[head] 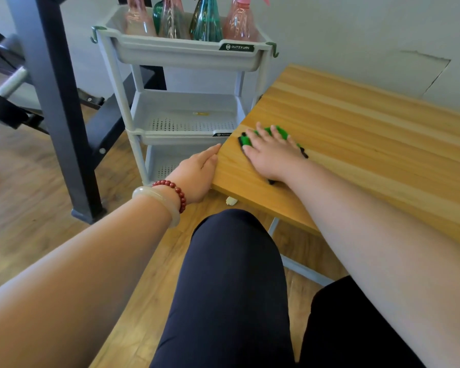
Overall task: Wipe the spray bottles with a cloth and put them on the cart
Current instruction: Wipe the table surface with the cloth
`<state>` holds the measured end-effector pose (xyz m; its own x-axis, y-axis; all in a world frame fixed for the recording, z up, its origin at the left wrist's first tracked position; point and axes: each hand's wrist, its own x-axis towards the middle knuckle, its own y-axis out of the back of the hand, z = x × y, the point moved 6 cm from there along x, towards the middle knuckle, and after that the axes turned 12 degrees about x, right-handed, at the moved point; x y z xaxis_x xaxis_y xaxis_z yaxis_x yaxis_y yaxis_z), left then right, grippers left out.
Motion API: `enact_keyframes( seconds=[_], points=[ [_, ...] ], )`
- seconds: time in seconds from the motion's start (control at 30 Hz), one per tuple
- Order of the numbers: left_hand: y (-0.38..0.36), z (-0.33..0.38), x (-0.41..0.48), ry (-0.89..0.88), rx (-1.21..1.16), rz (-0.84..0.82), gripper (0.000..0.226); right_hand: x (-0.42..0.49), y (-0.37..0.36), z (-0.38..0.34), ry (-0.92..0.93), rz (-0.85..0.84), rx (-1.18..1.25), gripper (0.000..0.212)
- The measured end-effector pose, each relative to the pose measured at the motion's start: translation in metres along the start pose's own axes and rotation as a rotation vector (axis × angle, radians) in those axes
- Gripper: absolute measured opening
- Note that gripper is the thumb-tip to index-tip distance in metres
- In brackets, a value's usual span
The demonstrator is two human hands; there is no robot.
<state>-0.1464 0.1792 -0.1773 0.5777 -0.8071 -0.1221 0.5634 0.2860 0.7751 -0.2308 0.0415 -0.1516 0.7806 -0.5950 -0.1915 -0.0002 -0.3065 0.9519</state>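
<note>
Fingers of our right hand lie spread and flat, pressing the green cloth onto the tabletop near its corner. Our left hand rests straight-fingered against the tabletop's near edge, holding nothing. Just beyond stands the grey cart, with pink and green spray bottles upright together in its top tray.

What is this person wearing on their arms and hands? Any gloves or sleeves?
No gloves, no sleeves in view: both forearms are bare. By the left hand, the wrist carries a pale, smooth bangle and a string of round dark red beads. The right hand shows no ring or bracelet.
</note>
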Motion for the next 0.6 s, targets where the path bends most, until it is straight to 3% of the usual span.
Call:
enact_keyframes(
  seconds=[0.2, 0.4, 0.6],
  points=[
    [-0.002, 0.000, -0.002, 0.004, -0.016, 0.009, 0.045, -0.031, -0.016, -0.021, 0.202, -0.065, -0.001, 0.053],
    [0.000, 0.000, -0.003, -0.003, 0.082, -0.006, 0.048, -0.036, -0.004, 0.009, -0.014, -0.017, 0.004, 0.055],
    [0.001, 0.005, -0.006, -0.058, 0.060, 0.008, 0.047, -0.063, -0.023, -0.024, 0.199, -0.042, -0.013, 0.055]
  ],
)
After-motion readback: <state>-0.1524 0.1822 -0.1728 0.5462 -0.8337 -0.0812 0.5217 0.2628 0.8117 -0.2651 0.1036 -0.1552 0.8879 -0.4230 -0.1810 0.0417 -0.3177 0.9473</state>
